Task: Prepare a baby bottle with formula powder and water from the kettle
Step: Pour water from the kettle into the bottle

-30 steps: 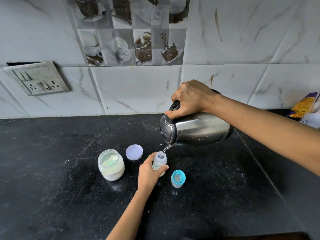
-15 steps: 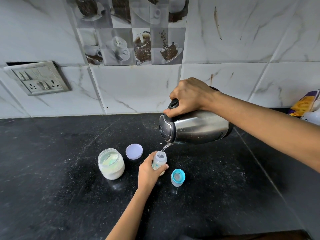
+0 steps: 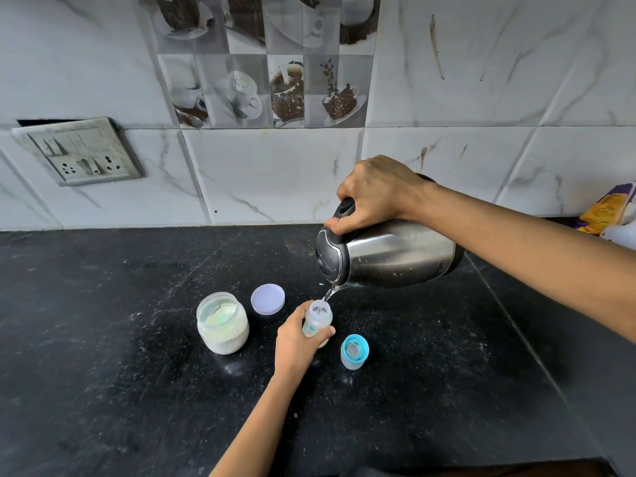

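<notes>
My left hand point(image 3: 296, 342) grips a small clear baby bottle point(image 3: 318, 320) that stands upright on the black counter point(image 3: 103, 339). My right hand point(image 3: 375, 194) holds the handle of a steel kettle point(image 3: 389, 258), tipped far over to the left above the bottle. A thin stream of water point(image 3: 328, 296) runs from the spout into the bottle's open mouth. The open jar of white formula powder point(image 3: 222, 323) stands to the left of the bottle. Its lilac lid point(image 3: 267, 299) lies behind. The bottle's blue-ringed teat cap point(image 3: 354, 351) sits to the right.
A tiled wall runs along the back of the counter, with a socket plate point(image 3: 81, 153) at the left. A yellow and purple packet point(image 3: 609, 210) and a white object point(image 3: 621, 235) sit at the far right edge.
The kettle has risen slightly and tipped a little further while water keeps flowing. My left hand and the bottle have stayed in place.
</notes>
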A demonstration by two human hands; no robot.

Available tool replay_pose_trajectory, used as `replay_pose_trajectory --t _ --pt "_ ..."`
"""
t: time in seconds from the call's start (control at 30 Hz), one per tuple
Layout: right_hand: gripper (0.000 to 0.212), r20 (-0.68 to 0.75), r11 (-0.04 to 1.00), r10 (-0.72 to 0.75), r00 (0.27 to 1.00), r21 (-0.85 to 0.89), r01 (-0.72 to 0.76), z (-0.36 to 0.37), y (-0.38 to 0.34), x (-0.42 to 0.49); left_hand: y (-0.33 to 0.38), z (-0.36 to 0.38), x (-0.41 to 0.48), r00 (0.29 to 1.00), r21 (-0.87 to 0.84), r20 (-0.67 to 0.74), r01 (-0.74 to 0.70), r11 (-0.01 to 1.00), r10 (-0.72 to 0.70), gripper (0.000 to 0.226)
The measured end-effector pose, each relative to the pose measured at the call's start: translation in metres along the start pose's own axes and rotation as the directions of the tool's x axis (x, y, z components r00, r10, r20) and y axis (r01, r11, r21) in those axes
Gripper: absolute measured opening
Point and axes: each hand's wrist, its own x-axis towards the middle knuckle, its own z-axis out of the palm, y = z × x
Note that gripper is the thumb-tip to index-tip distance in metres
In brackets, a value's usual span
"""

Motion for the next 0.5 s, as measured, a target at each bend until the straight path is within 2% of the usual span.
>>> replay_pose_trajectory --t 0.5 --pt "0.061 0.038 1.000 -0.005 0.999 -0.006 0.005 0.011 -0.004 0.000 -0.002 0.000 0.000 1.000 0.001 0.001 -0.008 1.000 0.008 0.055"
